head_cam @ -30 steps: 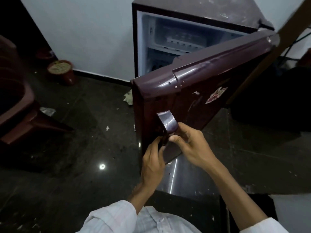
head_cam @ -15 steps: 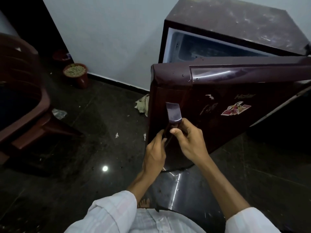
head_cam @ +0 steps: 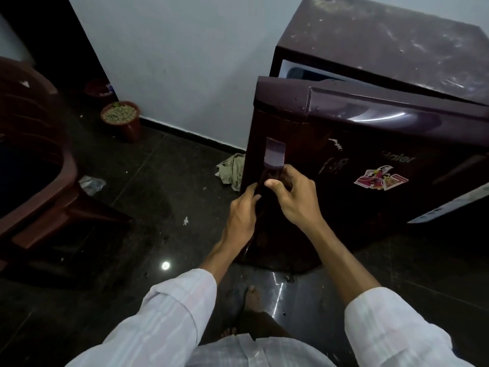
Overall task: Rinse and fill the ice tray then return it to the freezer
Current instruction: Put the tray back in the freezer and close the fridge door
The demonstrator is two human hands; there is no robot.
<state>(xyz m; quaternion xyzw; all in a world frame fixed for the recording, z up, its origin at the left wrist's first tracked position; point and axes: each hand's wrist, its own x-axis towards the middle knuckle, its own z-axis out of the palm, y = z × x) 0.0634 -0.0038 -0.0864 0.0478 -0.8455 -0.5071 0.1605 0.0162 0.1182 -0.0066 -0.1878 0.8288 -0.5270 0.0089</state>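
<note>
Left hand (head_cam: 242,210): my fingers curl round the lower part of the glossy maroon door handle (head_cam: 274,154)
Right hand (head_cam: 289,193): grips the same handle, thumb on its front
Dark maroon small fridge (head_cam: 383,43): on the black floor (head_cam: 158,207); its door (head_cam: 397,123) ajar, narrow gap at top

The door (head_cam: 370,160) stands almost against the fridge (head_cam: 383,41), so only 1 thin pale strip of the inside (head_cam: 299,72) shows and the rest is hidden. The picture's right edge cuts off both. The fingers of the left hand (head_cam: 242,215) pass out of sight round the door's left edge. The right hand (head_cam: 293,197) covers the lower part of the handle (head_cam: 274,154). The lettering (head_cam: 399,157) on the door is blurred, and the sticker (head_cam: 381,179) is too small to make out. The left edge cuts the chair (head_cam: 39,154).
</note>
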